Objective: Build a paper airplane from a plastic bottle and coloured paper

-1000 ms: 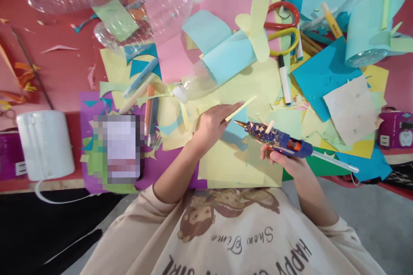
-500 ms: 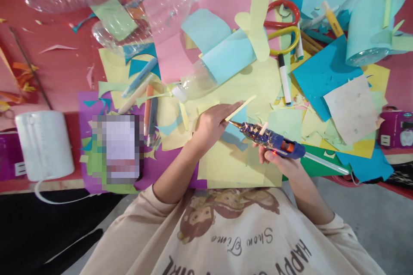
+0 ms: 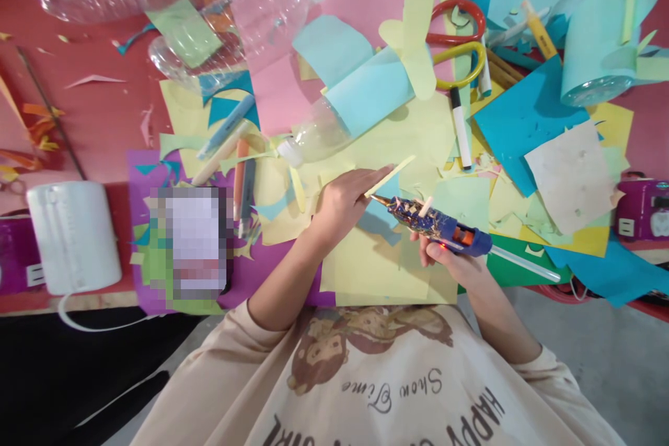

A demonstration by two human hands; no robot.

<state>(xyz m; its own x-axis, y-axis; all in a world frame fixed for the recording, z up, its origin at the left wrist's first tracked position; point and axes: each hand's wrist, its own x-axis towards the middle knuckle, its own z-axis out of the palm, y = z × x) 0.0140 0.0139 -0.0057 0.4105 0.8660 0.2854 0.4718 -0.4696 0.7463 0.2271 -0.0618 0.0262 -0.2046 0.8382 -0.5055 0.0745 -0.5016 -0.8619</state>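
Note:
My left hand (image 3: 342,203) pinches a thin pale yellow paper strip (image 3: 391,175), which slants up to the right over the paper pile. My right hand (image 3: 456,261) grips a blue hot glue gun (image 3: 437,224) by its handle. A clear glue stick pokes out of the gun's back end. The gun's nozzle points left and sits right at the lower part of the strip, close to my left fingertips. Beneath both hands lie a yellow sheet (image 3: 376,268) and a small blue scrap (image 3: 384,203).
A plastic bottle wrapped in light blue paper with yellow wings (image 3: 366,94) lies behind my hands. Scissors (image 3: 457,49), markers (image 3: 460,129), clear bottles (image 3: 235,21), coloured paper scraps and a white cylinder (image 3: 73,235) crowd the red table. Purple power strips sit at both edges.
The glue gun has shifted left, bringing its nozzle up to the paper strip. My left hand has stayed put with the strip.

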